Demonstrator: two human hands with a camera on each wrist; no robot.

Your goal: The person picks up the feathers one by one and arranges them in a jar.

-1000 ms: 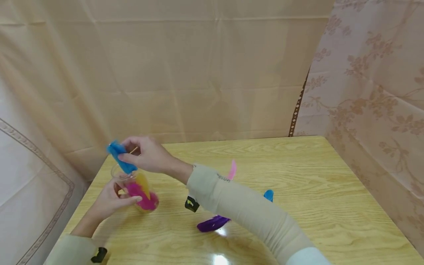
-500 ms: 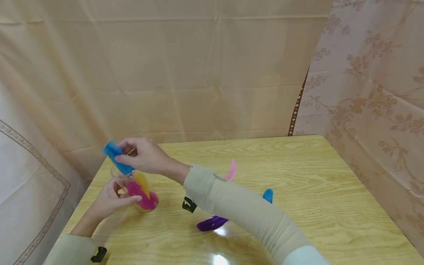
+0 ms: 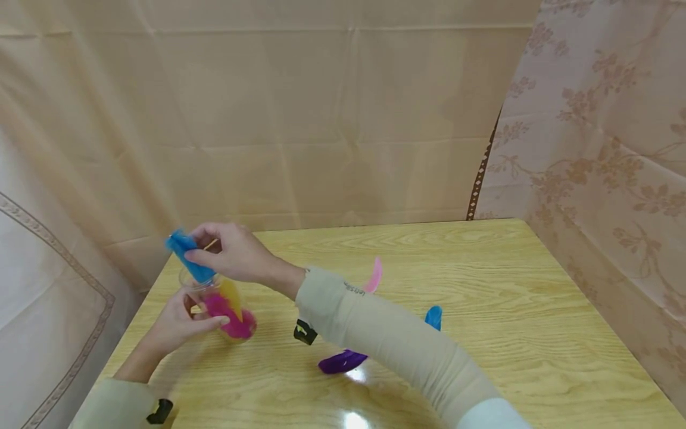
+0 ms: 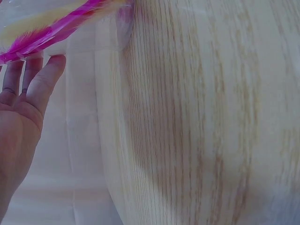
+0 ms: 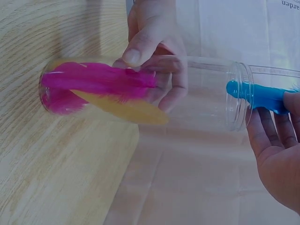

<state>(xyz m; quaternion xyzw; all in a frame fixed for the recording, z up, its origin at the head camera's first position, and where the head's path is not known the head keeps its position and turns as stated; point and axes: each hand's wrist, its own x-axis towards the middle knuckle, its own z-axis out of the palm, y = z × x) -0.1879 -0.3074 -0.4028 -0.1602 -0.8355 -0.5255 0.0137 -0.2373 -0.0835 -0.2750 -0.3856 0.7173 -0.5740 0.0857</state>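
Right wrist view shows your right hand (image 3: 233, 253) pinching a blue feather (image 5: 262, 97) whose leading tip sits just inside the mouth of a clear jar (image 5: 204, 110), while the fingers and thumb of your left hand (image 3: 174, 325) are wrapped round the jar's side, tilting it over the bench (image 3: 514, 298). The step in hand looks like feeding that feather in: hold the jar firmly at this slant, line the feather up with its length, and slide rather than push, since soft barbs would likely catch or fold back on the rim. Letting go gradually should stop it springing out past the magenta feather (image 5: 93, 82) and yellow feather (image 5: 124, 108) inside. You cannot count what lies in the jar, as the pieces overlap, nor tell whether its base touches the bench. Your right sleeve (image 3: 396, 339) covers parts of the purple feather (image 3: 342, 362), the pink feather (image 3: 376, 275) and the second blue one (image 3: 434, 317); the left wrist view cuts off the jar's mouth.
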